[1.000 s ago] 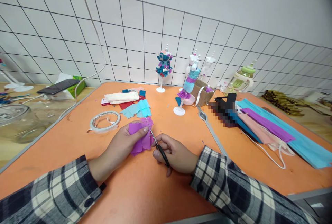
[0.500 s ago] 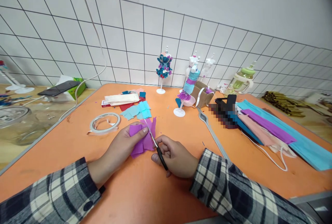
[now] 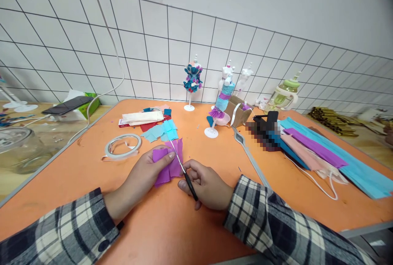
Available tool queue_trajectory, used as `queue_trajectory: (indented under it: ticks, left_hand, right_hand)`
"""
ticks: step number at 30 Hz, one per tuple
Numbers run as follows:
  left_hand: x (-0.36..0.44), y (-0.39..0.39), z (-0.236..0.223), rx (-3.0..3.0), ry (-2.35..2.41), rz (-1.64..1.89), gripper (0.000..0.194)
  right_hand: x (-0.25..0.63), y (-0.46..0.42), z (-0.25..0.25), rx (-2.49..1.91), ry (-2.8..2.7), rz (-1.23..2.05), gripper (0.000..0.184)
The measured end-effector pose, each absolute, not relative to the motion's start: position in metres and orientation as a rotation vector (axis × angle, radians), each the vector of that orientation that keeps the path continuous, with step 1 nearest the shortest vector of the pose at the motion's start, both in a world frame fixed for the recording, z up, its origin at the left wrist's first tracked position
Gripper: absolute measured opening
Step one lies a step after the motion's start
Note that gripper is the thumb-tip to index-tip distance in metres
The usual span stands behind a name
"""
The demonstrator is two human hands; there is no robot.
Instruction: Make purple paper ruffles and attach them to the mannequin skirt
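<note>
My left hand (image 3: 150, 168) pinches folded purple crepe paper (image 3: 164, 175) between thumb and fingers, low over the orange table. In my right hand (image 3: 205, 185) is a pair of scissors (image 3: 189, 183) with black handles, my fingers closed around them. Its slim metal blades point up and left, lying across the purple paper just right of my left thumb. Beyond the blade tips, light-blue paper pieces (image 3: 168, 130) rest on the table. The undersides of the paper and the fingers behind it are hidden.
A roll of double-sided tape (image 3: 107, 149) lies left of my left hand. Mini dress forms stand at the back, one in teal ruffles (image 3: 193, 78), another wrapped in blue and purple (image 3: 224, 99). Coloured paper strips (image 3: 319, 148) lie right, near a brown box (image 3: 238, 113) and a bottle (image 3: 284, 95).
The purple paper's right edge, ragged with a strip sticking up before, now looks straighter beside the blades. Both hands stay in nearly the same place; the view has shifted slightly.
</note>
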State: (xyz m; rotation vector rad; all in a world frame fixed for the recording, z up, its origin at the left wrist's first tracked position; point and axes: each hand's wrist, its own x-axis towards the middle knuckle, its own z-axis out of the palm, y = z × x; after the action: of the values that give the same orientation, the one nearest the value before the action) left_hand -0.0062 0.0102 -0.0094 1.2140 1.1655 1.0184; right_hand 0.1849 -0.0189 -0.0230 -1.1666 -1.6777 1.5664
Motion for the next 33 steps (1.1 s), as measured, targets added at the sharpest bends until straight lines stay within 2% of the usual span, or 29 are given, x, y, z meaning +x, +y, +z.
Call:
queue_trajectory:
  ticks: [10,29,33]
  left_hand:
    - [-0.0083,0.0132,-0.0122,1.247,1.112,0.980,0.038]
    - [-0.0083,0.0115,-0.0083,1.316,1.064,0.940,0.040]
    - [-0.0085,0.0112,-0.0095,1.309,1.079,0.927,0.038]
  right_hand:
    - [0.1842,-0.0201,-0.0186,-1.164,-1.655,1.595,0.035]
    - [0.1830,-0.0212,-0.0165,-1.141,-1.666,1.608,0.023]
    - [0.1834,-0.0203,-0.0162,-1.161,-1.624,1.620,0.029]
